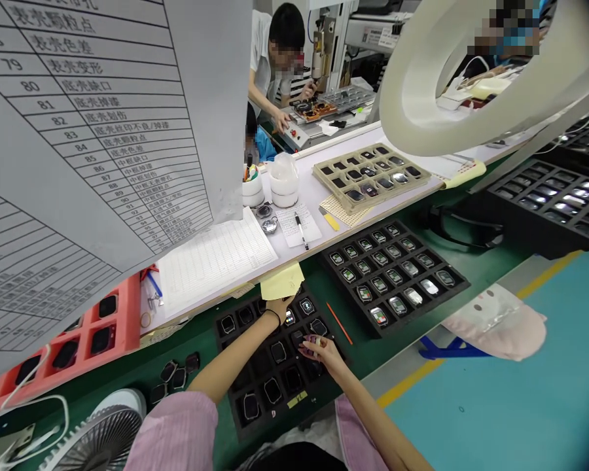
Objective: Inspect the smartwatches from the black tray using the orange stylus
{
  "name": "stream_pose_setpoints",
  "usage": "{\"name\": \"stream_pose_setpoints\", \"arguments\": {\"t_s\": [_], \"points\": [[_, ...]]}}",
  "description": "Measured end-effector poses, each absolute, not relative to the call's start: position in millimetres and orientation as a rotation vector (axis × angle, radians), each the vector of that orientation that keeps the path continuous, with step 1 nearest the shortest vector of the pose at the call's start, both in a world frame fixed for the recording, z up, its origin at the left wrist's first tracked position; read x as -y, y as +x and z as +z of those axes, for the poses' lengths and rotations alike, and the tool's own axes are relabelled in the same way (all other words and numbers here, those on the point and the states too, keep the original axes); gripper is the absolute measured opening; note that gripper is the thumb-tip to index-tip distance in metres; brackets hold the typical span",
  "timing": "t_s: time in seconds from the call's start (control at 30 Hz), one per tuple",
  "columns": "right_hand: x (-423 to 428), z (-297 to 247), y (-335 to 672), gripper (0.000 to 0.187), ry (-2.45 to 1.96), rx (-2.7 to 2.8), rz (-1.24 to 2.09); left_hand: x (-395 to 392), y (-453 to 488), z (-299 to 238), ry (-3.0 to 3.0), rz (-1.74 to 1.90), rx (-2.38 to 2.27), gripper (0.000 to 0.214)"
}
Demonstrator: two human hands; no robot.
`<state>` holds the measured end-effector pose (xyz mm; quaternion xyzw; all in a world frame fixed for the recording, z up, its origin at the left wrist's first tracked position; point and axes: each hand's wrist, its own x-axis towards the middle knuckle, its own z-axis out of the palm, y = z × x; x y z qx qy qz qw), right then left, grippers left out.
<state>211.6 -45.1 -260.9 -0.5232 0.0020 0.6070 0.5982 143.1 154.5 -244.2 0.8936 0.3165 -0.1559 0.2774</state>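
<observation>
My left hand (279, 309) rests at the top edge of a black foam tray (235, 418), its fingers just under a yellow sticky note (282, 281) and nothing visibly in them. My right hand (321, 351) is over the tray's right side, with its fingertips pinched on a small dark smartwatch body (309, 341), partly hidden by the fingers. Several watch bodies sit in the tray's square pockets, and a watch (307, 306) lies just right of my left hand.
A second black tray (334, 265) of lit watches lies to the right, with an orange stick (339, 324) between the trays. Beyond stand a beige tray (324, 171), paper forms, a pen and a red tray (127, 320). A hanging printed chart (103, 118) and white ring lamp (422, 111) overhang; a co-worker (275, 65) works behind.
</observation>
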Motion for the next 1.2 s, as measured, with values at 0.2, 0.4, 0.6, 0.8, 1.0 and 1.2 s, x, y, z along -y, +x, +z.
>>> {"name": "stream_pose_setpoints", "arguments": {"t_s": [0.2, 0.4, 0.6, 0.8, 1.0, 1.2], "points": [[45, -262, 210, 0.038, -1.22, -0.018, 1.401, -154, 73, -234, 2.401, -0.494, -1.061, 0.07], [47, -267, 207, 0.038, -1.187, -0.056, 1.389, -135, 7, -234, 2.318, -0.383, -1.263, 0.069], [41, -262, 186, 0.041, -1.14, -0.059, 1.44, -110, -33, -241, 2.201, -0.146, -1.435, 0.061], [14, -248, 149, 0.038, -1.074, 0.033, 1.521, -99, -36, -254, 2.112, -0.017, -1.501, 0.054], [-7, -238, 125, 0.035, -1.054, 0.151, 1.648, -92, -42, -245, 2.111, 0.044, -1.387, 0.064], [-16, -239, 108, 0.034, -1.051, 0.258, 1.835, -80, -64, -223, 2.075, 0.116, -0.863, 0.076]]}}
